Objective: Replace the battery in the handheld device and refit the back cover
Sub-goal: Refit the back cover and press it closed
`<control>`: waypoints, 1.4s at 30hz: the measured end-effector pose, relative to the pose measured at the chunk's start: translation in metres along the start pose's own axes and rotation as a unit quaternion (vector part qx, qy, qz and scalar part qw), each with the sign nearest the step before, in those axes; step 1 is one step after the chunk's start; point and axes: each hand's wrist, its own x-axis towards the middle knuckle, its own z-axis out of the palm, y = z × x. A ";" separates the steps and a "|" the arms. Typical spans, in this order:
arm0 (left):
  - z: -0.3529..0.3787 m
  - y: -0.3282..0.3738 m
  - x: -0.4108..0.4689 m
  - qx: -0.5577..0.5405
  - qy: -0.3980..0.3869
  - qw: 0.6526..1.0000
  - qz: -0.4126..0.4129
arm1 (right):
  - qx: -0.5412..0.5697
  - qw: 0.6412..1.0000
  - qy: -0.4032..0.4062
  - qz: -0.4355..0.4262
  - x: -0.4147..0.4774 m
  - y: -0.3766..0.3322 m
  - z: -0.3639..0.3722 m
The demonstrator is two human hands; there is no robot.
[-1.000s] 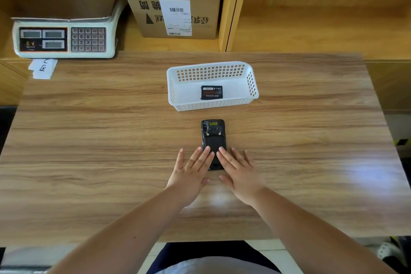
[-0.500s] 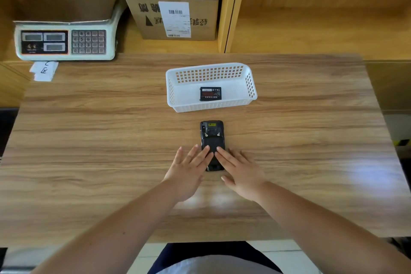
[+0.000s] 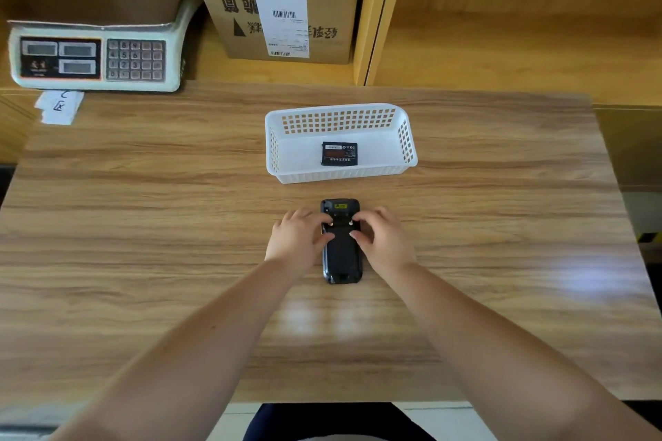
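Observation:
A black handheld device [image 3: 342, 254] lies back-up on the wooden table [image 3: 143, 225], its back cover on. My left hand [image 3: 297, 240] rests against the device's left side, fingertips on the small metal fasteners near its top. My right hand [image 3: 383, 240] mirrors it on the right side, fingers curled onto the cover. A black battery [image 3: 339, 154] with a red label lies flat inside the white perforated basket [image 3: 406, 140] just beyond the device.
A weighing scale [image 3: 93, 54] with a keypad stands at the back left, paper slips [image 3: 59, 106] below it. A cardboard box [image 3: 279, 7] sits on the shelf behind the table. A vertical wooden post [image 3: 376, 11] rises right of the box.
Both hands have moved forward from the device's near end to its upper half, and the flat fingers have curled onto the fasteners. The device has not moved.

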 end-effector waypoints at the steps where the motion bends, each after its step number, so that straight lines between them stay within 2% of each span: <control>1: 0.000 0.001 0.003 -0.017 0.010 1.000 -0.010 | -0.011 1.000 -0.004 -0.005 0.004 -0.001 -0.001; 5: 0.002 0.002 0.008 -0.070 0.029 0.997 -0.026 | -0.047 0.998 -0.021 -0.027 0.015 -0.001 -0.006; 12: 0.007 -0.006 0.013 -0.068 0.042 0.997 0.006 | -0.059 0.996 -0.027 -0.063 0.019 0.002 -0.008; 26: 0.012 -0.010 0.013 -0.033 0.040 0.998 0.023 | -0.091 0.991 -0.067 -0.065 0.024 -0.003 -0.011; 34: 0.010 -0.011 0.014 -0.004 0.027 0.999 0.025 | -0.081 0.991 -0.100 -0.028 0.025 -0.006 -0.011; 39: 0.009 -0.010 0.014 -0.004 0.025 0.999 0.024 | -0.116 0.987 -0.098 -0.044 0.023 -0.004 -0.009; 42: 0.010 -0.010 0.014 0.005 0.026 0.999 0.022 | -0.098 0.991 -0.079 -0.035 0.019 -0.001 -0.006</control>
